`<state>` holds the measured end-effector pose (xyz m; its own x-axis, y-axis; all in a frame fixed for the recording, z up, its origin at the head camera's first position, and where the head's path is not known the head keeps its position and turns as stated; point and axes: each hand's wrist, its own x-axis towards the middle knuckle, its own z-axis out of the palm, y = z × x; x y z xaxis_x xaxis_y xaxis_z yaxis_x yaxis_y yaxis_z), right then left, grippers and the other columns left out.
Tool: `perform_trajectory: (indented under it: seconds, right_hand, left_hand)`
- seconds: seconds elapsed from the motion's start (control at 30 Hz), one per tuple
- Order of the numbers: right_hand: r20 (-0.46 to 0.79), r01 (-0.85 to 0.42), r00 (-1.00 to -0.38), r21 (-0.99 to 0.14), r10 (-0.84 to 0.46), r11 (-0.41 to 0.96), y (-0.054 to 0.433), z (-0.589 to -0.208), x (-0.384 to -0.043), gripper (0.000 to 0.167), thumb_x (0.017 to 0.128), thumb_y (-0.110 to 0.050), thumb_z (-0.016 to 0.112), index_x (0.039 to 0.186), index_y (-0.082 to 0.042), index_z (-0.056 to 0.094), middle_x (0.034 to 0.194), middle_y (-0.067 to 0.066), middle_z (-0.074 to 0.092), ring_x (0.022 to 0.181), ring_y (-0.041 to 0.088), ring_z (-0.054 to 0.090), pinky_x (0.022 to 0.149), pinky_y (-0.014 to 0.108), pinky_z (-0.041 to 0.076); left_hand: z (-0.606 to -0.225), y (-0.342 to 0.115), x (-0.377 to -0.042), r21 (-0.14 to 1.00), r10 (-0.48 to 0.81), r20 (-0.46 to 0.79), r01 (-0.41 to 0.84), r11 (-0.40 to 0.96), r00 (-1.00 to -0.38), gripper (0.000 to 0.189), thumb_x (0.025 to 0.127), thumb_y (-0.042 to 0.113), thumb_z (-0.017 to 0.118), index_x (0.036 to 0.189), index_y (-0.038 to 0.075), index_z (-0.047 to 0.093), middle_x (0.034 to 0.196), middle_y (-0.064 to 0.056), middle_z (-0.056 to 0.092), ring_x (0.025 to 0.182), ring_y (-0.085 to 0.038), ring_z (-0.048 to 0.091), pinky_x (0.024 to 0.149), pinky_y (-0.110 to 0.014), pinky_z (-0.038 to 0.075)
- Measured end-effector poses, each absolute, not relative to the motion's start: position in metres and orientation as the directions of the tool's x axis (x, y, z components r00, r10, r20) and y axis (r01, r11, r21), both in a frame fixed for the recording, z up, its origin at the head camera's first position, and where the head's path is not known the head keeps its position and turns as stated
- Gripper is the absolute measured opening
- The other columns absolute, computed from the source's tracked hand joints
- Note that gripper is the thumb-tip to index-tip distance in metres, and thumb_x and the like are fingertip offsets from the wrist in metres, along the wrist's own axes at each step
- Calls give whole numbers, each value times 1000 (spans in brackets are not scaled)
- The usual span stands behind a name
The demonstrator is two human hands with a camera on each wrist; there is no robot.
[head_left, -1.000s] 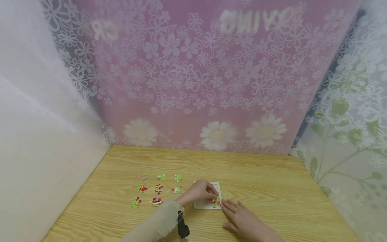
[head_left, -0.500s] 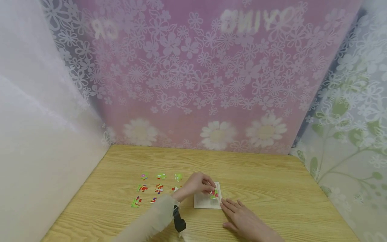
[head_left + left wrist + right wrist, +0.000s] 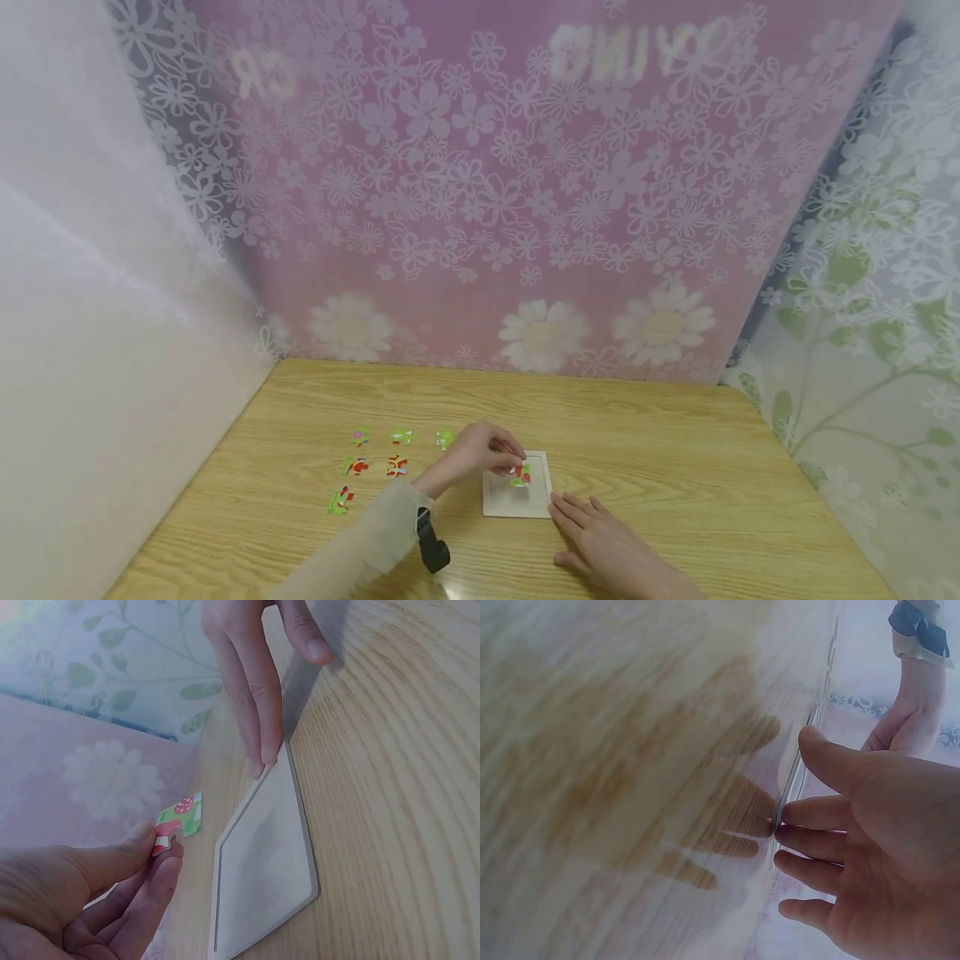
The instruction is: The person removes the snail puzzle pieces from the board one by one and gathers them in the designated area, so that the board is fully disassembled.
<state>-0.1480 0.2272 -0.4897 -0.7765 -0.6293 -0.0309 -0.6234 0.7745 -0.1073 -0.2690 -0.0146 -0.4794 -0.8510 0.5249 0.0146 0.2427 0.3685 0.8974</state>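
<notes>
My left hand (image 3: 480, 450) pinches a green and red puzzle piece (image 3: 178, 822) between thumb and fingers, raised over the white puzzle tray (image 3: 517, 505). A red berry is printed on the piece. In the left wrist view, the tray (image 3: 270, 862) lies flat with a bare inner surface and a thin raised border. My right hand (image 3: 603, 537) rests on the table with fingers extended, its fingertips touching the tray's right edge. From the right wrist view, that hand (image 3: 885, 840) shows straight, slightly spread fingers against the edge.
Several loose puzzle pieces lie in rows to the left, among them a purple-flowered piece (image 3: 361, 436), a red one (image 3: 397, 467) and a green one (image 3: 341, 500). My left forearm partly covers that area. A patterned curtain (image 3: 525, 208) stands behind the wooden table (image 3: 645, 433).
My left hand has lifted the puzzle piece from the tray's lower right corner and carried it up and to the left. The right hand has stayed in place.
</notes>
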Motion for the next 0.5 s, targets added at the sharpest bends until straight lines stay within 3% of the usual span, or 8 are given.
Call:
perform_trajectory:
  seconds: [0.5]
  right_hand:
    - [-13,-615,-785,-106,-620,781,225,-491,-148,67,103,-47,54,146,4,50,152,15,49,141,34,45,110,58,40]
  left_hand:
    - [-485,-56,-268,903,504,10,224,366,-864,5,92,9,75,94,6,77,82,-5,75,74,-22,73,68,-37,63]
